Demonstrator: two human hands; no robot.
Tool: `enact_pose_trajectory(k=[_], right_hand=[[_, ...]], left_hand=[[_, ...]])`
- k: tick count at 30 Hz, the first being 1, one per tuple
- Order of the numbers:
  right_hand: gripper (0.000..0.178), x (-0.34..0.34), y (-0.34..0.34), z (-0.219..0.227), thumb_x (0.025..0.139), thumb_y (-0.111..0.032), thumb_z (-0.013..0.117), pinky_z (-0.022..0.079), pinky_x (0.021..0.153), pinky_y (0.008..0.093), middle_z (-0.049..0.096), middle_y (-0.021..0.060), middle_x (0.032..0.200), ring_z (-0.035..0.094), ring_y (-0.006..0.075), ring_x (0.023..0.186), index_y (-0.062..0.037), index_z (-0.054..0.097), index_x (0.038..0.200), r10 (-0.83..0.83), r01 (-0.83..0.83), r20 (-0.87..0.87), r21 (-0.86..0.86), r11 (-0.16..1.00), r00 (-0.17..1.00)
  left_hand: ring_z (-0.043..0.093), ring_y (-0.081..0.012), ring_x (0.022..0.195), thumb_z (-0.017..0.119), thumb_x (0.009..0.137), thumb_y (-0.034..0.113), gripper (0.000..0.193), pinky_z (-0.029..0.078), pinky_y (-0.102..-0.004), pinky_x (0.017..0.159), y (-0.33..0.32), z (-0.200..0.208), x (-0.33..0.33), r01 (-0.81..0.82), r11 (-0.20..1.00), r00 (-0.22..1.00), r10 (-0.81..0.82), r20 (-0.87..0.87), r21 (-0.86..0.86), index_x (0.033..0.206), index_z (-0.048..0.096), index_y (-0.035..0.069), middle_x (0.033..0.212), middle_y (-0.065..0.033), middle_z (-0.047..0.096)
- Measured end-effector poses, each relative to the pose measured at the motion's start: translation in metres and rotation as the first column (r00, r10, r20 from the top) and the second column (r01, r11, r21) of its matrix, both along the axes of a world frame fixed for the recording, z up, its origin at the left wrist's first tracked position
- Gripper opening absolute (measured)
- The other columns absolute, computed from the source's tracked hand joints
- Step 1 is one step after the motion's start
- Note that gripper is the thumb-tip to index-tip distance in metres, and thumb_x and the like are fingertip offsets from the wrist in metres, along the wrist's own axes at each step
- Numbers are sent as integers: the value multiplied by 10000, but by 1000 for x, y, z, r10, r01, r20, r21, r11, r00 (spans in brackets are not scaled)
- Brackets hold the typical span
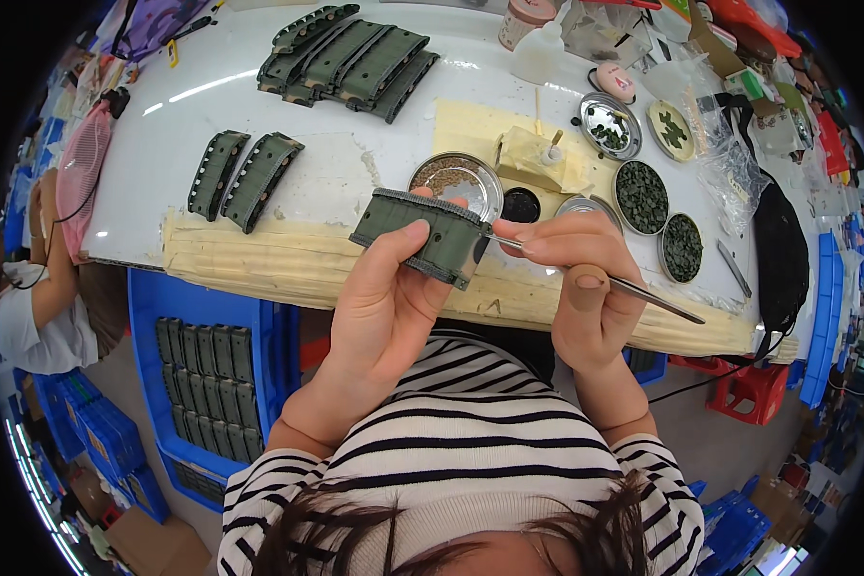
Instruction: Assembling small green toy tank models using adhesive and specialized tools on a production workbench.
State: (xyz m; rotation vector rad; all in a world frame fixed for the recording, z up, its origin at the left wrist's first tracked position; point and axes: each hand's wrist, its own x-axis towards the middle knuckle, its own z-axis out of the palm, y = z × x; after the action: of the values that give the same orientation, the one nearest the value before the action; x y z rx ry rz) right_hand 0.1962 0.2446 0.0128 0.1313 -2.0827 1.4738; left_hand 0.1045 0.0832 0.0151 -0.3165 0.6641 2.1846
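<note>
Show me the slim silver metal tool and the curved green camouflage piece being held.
Slim silver metal tool [657, 300]: head view, on its shaft.
Curved green camouflage piece [451, 250]: head view, on its broad face.

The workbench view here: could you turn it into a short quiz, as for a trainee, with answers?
1. Which hand grips the metal tool?
2. True or false: the left hand is empty.
3. Fill in the colour: rows of parts lie in a ____ tray.

Key:
1. The right hand.
2. False; the left hand holds a green part.
3. Blue.
</note>
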Motion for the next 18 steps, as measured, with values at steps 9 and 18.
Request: enact_pose_trajectory(k=[9, 18], right_hand=[[165, -4, -4, -2, 901, -117, 565, 474, 784, 310, 698, 137, 973, 613, 223, 859, 2, 667, 953, -43, 37, -62, -95, 995, 997], [157, -5, -1, -1, 893, -105, 574, 479, 783, 309, 698, 135, 971, 618, 220, 868, 7, 671, 948, -27, 25, -53, -50, 998, 998]], left_hand=[[611, -172, 1052, 534, 922, 72, 311, 555, -283, 879, 0, -2, 0, 3, 1000, 1000, -3, -1, -4, 1227, 479, 52, 1183, -139, 587], [535, -217, 1179, 530, 917, 60, 382, 476, -323, 1008, -1, -3, 0, -4, 1000, 999, 3, -35, -13, 1275, 434, -30, 1253, -182, 528]])
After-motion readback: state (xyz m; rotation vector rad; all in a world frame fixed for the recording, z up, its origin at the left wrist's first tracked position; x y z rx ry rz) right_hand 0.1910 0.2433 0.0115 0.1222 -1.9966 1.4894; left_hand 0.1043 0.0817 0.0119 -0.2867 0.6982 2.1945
